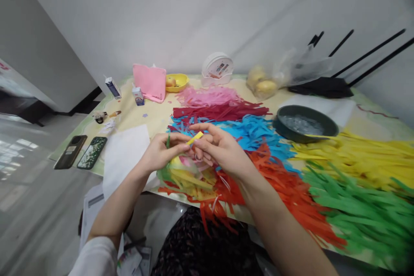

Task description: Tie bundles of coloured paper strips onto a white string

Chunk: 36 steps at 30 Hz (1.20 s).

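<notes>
A short yellow strip [195, 138], paper-like or cloth-like, stretches between the fingertips of both hands. My left hand [163, 152] pinches its lower end between thumb and fingers, and a thin green strip sticks up by that hand. Curled around the other end, my right hand [226, 151] has its thumb against the strip. Just below the hands hangs a loose mixed bunch of strips [190, 179] in yellow, green and pink; what holds it is hidden. Orange-red strips [291, 194] and blue strips [258, 131] lie beneath and beside my right hand.
Pink strips [210, 96], dark red strips [220, 112], yellow strips [359, 155] and green strips [355, 198] lie in piles. A dark round bowl [278, 125] holds small clear pieces. Two phones [70, 152], white paper [124, 151] and a yellow bowl [184, 81] also stand or lie about.
</notes>
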Each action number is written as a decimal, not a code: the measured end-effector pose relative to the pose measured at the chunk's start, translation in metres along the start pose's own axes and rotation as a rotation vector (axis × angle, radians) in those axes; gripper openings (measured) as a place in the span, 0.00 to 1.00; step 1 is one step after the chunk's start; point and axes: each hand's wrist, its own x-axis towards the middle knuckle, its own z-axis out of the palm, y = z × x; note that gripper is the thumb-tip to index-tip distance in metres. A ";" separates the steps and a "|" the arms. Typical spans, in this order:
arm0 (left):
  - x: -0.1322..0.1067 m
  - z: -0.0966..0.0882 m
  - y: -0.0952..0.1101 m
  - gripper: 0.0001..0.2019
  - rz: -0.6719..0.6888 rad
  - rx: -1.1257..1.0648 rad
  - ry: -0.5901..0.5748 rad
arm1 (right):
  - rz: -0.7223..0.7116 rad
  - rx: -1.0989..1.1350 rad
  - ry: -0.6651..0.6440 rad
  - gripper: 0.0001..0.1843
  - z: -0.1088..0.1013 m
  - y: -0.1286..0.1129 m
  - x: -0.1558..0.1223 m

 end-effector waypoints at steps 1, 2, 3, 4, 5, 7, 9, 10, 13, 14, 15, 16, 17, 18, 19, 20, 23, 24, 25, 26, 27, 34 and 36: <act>0.000 0.000 0.000 0.14 -0.009 0.016 -0.029 | 0.011 0.000 -0.009 0.24 -0.001 0.000 0.001; 0.000 0.000 0.000 0.14 -0.013 0.040 -0.042 | 0.019 -0.016 -0.007 0.23 -0.003 0.000 0.002; 0.000 0.000 0.000 0.14 -0.008 0.072 -0.039 | 0.019 -0.050 0.009 0.21 -0.004 0.000 0.002; 0.000 0.000 0.000 0.14 0.001 0.115 -0.028 | 0.009 -0.095 0.040 0.20 -0.006 -0.001 0.003; 0.000 -0.001 -0.001 0.13 0.013 0.165 -0.019 | -0.019 -0.134 0.089 0.19 -0.007 -0.002 0.003; 0.001 -0.004 -0.003 0.13 0.035 0.265 -0.022 | -0.143 -0.130 0.244 0.17 -0.010 -0.007 0.002; 0.003 -0.008 -0.008 0.13 0.041 0.352 -0.049 | -0.334 -0.023 0.448 0.15 -0.012 -0.014 -0.001; 0.004 -0.011 -0.010 0.13 0.039 0.385 -0.062 | -0.438 0.038 0.547 0.14 -0.013 -0.017 -0.002; 0.008 -0.018 -0.014 0.16 0.061 0.433 -0.047 | -0.593 0.016 0.637 0.09 -0.011 -0.023 -0.005; 0.009 -0.018 -0.014 0.16 0.090 0.433 -0.032 | -0.560 -0.076 0.566 0.08 -0.008 -0.023 -0.005; 0.010 -0.018 -0.012 0.17 0.127 0.426 -0.026 | -0.500 -0.192 0.463 0.07 -0.004 -0.021 -0.005; 0.011 -0.017 -0.009 0.17 0.165 0.419 -0.036 | -0.438 -0.313 0.349 0.07 0.001 -0.019 -0.003; 0.011 -0.015 -0.005 0.16 0.196 0.414 -0.065 | -0.391 -0.422 0.243 0.07 0.006 -0.017 -0.001; 0.012 -0.013 -0.001 0.16 0.216 0.411 -0.114 | -0.365 -0.505 0.158 0.06 0.011 -0.015 0.001; 0.012 -0.011 0.003 0.16 0.222 0.413 -0.172 | -0.361 -0.561 0.104 0.05 0.015 -0.013 0.003; 0.012 -0.009 0.007 0.16 0.224 0.422 -0.215 | -0.363 -0.594 0.078 0.04 0.018 -0.012 0.005; 0.007 -0.006 0.010 0.12 0.259 0.500 -0.102 | -0.363 -0.579 0.140 0.05 0.021 -0.011 0.009; 0.004 -0.006 0.009 0.11 0.283 0.529 0.011 | -0.367 -0.557 0.193 0.06 0.021 -0.012 0.009; 0.000 -0.006 0.008 0.10 0.300 0.546 0.124 | -0.369 -0.536 0.238 0.07 0.020 -0.012 0.009; -0.003 -0.006 0.005 0.09 0.304 0.544 0.215 | -0.365 -0.511 0.267 0.08 0.020 -0.012 0.009; -0.006 -0.007 0.002 0.08 0.293 0.520 0.275 | -0.355 -0.481 0.278 0.08 0.019 -0.011 0.009; -0.015 -0.012 -0.014 0.15 0.139 0.101 0.441 | -0.199 -0.308 0.204 0.14 0.017 0.002 0.006; -0.015 -0.013 -0.015 0.14 0.137 0.078 0.427 | -0.142 -0.370 0.137 0.15 0.019 0.005 0.006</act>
